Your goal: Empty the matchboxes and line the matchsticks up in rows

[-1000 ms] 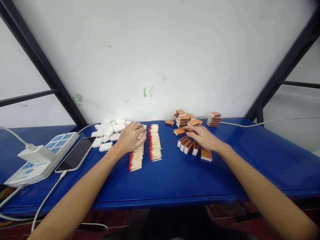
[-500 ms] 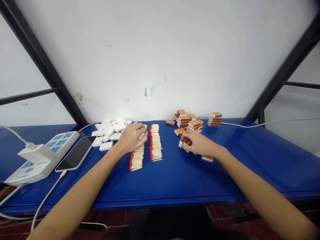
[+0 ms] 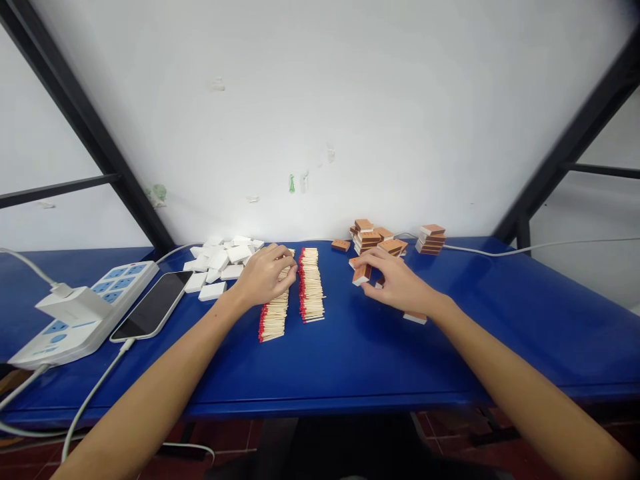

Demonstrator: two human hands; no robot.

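Note:
My left hand point(image 3: 267, 273) rests over the left row of matches point(image 3: 274, 320), thumb and fingers curled together at its far part. Whether any matches are between the fingertips is hidden. Beside it lies a second row of matches point(image 3: 312, 287), red heads toward the left. My right hand point(image 3: 397, 280) pinches a brown-and-white matchbox point(image 3: 362, 274) between thumb and fingers, tilted in front of the matchbox pile point(image 3: 367, 238). Under this hand, other matchboxes are partly covered; one matchbox point(image 3: 415, 317) shows below the wrist.
White box pieces point(image 3: 213, 291) lie heaped left of the matches. A neat matchbox stack point(image 3: 431, 240) stands at the back right, and a single matchbox point(image 3: 341, 245) near the wall. A phone point(image 3: 153, 307) and a power strip point(image 3: 95, 320) with cables occupy the left side.
My right hand has shifted slightly up and away from me, now with a tilted matchbox in its fingers instead of resting on the row of boxes. My left hand stays in place.

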